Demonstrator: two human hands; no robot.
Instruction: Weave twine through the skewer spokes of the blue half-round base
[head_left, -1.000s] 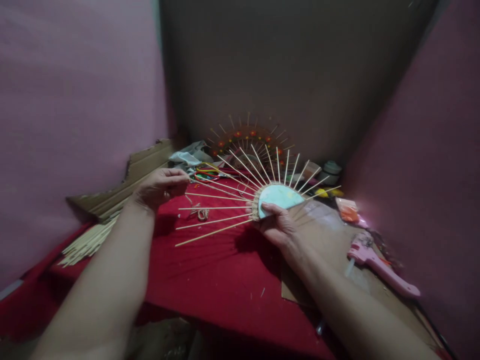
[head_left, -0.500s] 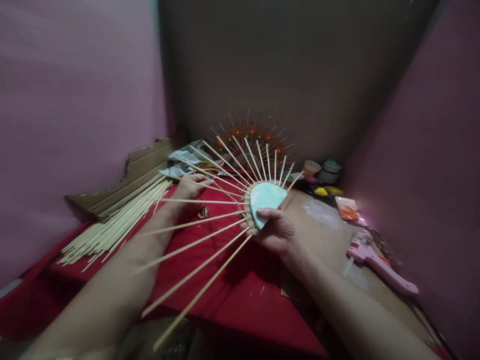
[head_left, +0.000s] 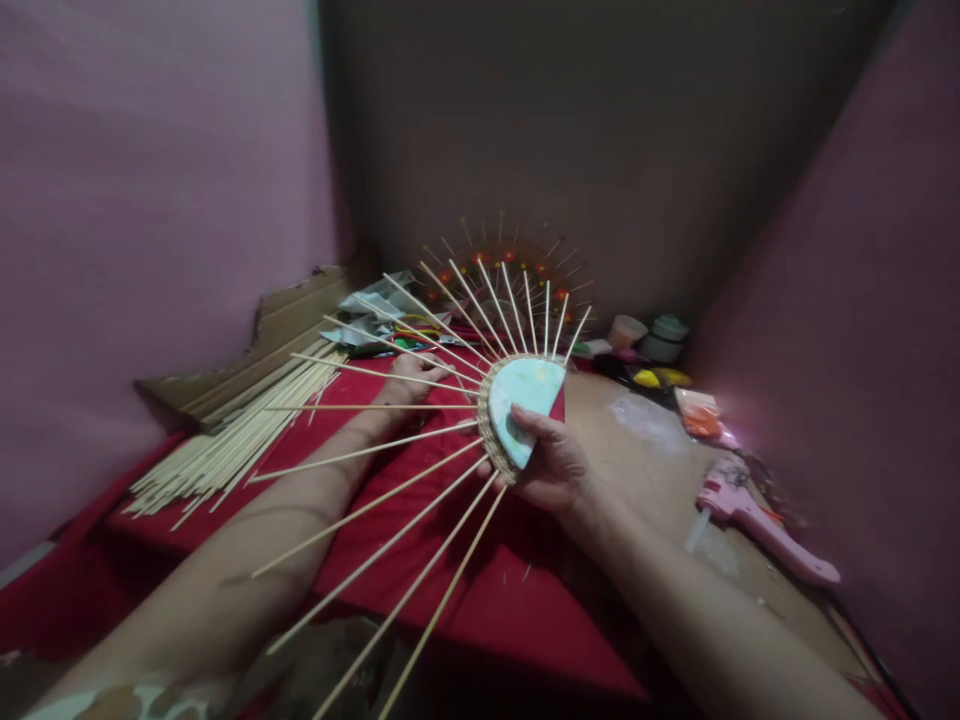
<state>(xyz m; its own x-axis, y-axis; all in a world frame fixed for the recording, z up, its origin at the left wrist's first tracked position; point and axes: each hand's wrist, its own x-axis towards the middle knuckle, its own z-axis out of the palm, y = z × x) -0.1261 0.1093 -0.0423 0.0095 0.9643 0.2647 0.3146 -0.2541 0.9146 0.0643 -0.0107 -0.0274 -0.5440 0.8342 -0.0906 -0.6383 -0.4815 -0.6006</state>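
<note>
My right hand (head_left: 551,460) grips a half-round piece with a pale blue-green face (head_left: 525,395), thumb on the front and fingers behind. Braided cord (head_left: 487,425) runs along its curved edge, and thin wooden sticks (head_left: 405,408) fan out from it to the left and upward. Behind those sticks, low over the red cloth, is my left hand (head_left: 416,375), its fingers drawn together near the scissors (head_left: 424,340). Whatever the left fingertips hold, if anything, is too small to make out.
Loose sticks (head_left: 232,440) lie bundled at left beside bent cardboard (head_left: 255,350). A pink glue gun (head_left: 750,510) rests on a brown board (head_left: 630,460) at right. Farther back stand a decorated fan-shaped piece (head_left: 510,262), a cup (head_left: 626,333) and a lidded jar (head_left: 665,338). Red cloth (head_left: 480,600) covers the table.
The half-round piece has turned slightly in my right hand, its sticks swinging anticlockwise. My left hand has shifted a little to the right, still behind the sticks.
</note>
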